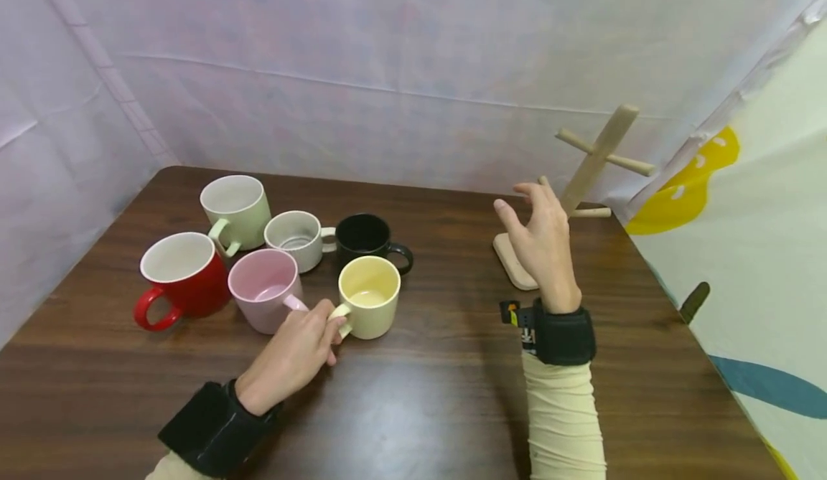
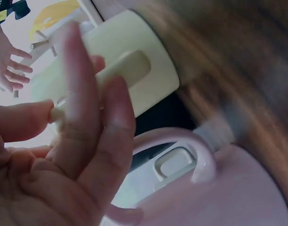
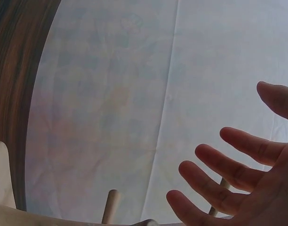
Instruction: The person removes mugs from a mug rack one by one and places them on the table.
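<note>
My left hand pinches the handle of a pale yellow mug; in the left wrist view the thumb and fingers close about that handle, and the yellow mug fills the upper middle. Right beside this hand stands a pink mug, its handle near the knuckles. My right hand is held in the air, fingers spread and holding nothing, in front of a wooden mug rack with several pegs. The hand hides part of the rack's post. In the right wrist view, bare fingers show above the pegs.
Left of the yellow mug stand a red mug, a light green mug and a small off-white cup. A black mug is just behind the yellow one. A pale cloth wall rises behind the brown table.
</note>
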Tool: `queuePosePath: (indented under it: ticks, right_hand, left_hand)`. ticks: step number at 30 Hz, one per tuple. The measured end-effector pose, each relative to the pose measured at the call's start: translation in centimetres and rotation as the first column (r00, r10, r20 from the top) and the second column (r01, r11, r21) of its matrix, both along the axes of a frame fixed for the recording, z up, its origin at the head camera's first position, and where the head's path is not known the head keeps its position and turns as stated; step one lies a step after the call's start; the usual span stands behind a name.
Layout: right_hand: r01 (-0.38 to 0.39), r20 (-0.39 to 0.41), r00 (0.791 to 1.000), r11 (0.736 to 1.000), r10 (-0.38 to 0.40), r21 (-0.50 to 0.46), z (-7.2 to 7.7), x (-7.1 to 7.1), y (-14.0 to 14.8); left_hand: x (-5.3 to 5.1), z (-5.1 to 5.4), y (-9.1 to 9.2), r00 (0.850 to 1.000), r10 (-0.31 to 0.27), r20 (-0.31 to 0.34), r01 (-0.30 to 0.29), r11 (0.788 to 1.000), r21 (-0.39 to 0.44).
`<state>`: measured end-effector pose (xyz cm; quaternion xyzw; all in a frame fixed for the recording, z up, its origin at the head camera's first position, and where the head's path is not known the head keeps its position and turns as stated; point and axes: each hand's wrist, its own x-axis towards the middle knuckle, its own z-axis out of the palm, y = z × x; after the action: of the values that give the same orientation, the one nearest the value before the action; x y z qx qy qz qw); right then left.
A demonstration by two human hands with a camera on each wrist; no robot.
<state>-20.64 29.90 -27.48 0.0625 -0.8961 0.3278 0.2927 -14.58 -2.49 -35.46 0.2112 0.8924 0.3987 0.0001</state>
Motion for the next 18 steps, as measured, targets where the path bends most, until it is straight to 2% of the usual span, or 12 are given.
queuePosePath:
  ticks: [1, 4, 8, 9, 12, 18]
  right_hand:
    - [-0.001, 0.007, 1.000, 1.000, 0.001, 0.000, 0.03, 0.01, -0.04]
    - [0.006, 0.009, 1.000, 1.000, -0.006, 0.000, 0.07, 0.11, -0.04]
    - [0.013, -0.005, 1.000, 1.000, -0.013, -0.002, 0.06, 0.20, 0.06]
    - [0.013, -0.007, 1.000, 1.000, -0.013, -0.001, 0.01, 0.19, 0.11]
    - [0.012, -0.007, 1.000, 1.000, -0.012, 0.000, -0.06, 0.21, 0.18]
    - [0.008, -0.012, 1.000, 1.000, -0.008, -0.003, -0.01, 0.22, 0.15]
  left_hand:
    - [0.04, -0.05, -0.07, 1.000, 0.007, -0.003, -0.007, 1.000, -0.013]
    - [0.08, -0.27, -0.05, 0.997, 0.030, -0.074, -0.035, 0.997, -0.074]
    - [0.04, -0.69, 0.09, 0.981, 0.045, -0.190, -0.070, 0.989, -0.128]
    - [0.03, -0.73, 0.08, 0.979, 0.045, -0.200, -0.072, 0.989, -0.133]
    - [-0.10, -0.66, -0.01, 0.978, 0.039, -0.207, -0.069, 0.988, -0.141]
    - [-0.42, -0.40, -0.30, 0.985, 0.025, -0.173, -0.047, 0.991, -0.123]
